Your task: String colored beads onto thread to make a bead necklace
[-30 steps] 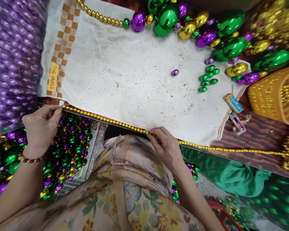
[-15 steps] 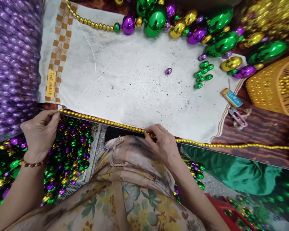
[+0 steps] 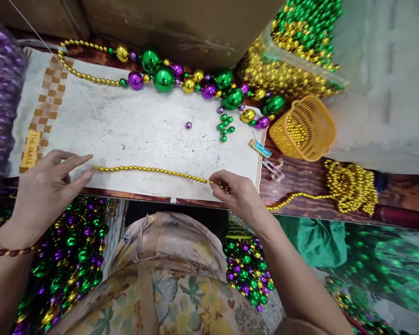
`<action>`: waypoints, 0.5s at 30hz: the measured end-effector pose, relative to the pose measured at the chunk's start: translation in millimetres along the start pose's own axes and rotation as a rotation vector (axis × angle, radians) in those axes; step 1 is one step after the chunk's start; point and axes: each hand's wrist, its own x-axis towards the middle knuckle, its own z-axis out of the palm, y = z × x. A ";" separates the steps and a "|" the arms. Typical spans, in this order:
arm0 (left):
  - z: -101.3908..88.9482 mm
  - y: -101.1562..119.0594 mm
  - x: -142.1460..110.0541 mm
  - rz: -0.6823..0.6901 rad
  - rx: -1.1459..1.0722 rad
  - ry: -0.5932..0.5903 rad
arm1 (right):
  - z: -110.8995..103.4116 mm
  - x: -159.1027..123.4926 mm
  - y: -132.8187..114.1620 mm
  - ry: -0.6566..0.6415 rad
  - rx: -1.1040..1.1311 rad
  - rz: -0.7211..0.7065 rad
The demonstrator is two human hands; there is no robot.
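A string of gold beads (image 3: 150, 170) lies along the front part of a white cloth (image 3: 143, 135). My left hand (image 3: 50, 190) is open at its left end, with the index finger and thumb apart and the thumb tip close to the last bead. The right end of this stretch is pinched between the thumb and fingers of my right hand (image 3: 235, 190). Beyond that hand, gold beads (image 3: 300, 195) run right to a coiled heap (image 3: 351, 186). A loose purple bead (image 3: 188, 125) and several small green beads (image 3: 224, 125) rest on the cloth.
A garland of large green, purple and gold balls (image 3: 164, 78) lies along the back. To the right are a yellow plastic basket (image 3: 310, 128), small snips (image 3: 273, 170) and a small blue and yellow packet (image 3: 260, 148). Purple bead strands (image 3: 2, 102) stand at the left.
Both hands have moved from the table's front edge onto the cloth with the gold bead string. My left fingers have opened off its end; my right hand still pinches it. The view has shifted right.
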 end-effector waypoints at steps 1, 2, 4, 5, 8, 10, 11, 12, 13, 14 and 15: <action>-2.5 8.2 3.2 0.020 0.002 0.026 | -5.5 0.2 2.7 0.003 0.011 -0.011; -4.4 18.0 6.2 0.043 -0.001 0.081 | -11.3 -0.1 4.7 0.007 0.022 -0.021; -3.9 44.5 12.6 0.107 -0.041 0.195 | -24.2 -2.1 6.2 0.019 0.038 -0.043; -0.2 61.9 16.5 0.157 -0.099 0.220 | -31.4 -3.6 5.8 0.026 0.040 -0.060; 25.6 128.4 32.0 0.373 -0.430 0.032 | -56.4 -10.8 1.9 0.052 -0.013 -0.131; 48.6 176.3 44.5 0.486 -0.626 -0.223 | -75.3 -19.1 0.3 0.076 -0.103 -0.185; 58.9 197.8 50.8 0.521 -0.705 -0.356 | -84.9 -24.8 1.0 0.089 -0.167 -0.211; 67.2 215.9 56.9 0.542 -0.775 -0.508 | -94.5 -31.6 3.0 0.094 -0.247 -0.236; 73.1 229.8 62.5 0.545 -0.828 -0.657 | -103.8 -39.4 6.6 0.090 -0.340 -0.258; 76.7 239.3 67.4 0.532 -0.866 -0.795 | -112.6 -47.9 11.7 0.078 -0.440 -0.270; 78.2 244.3 71.4 0.504 -0.886 -0.907 | -120.8 -56.7 18.3 0.061 -0.539 -0.268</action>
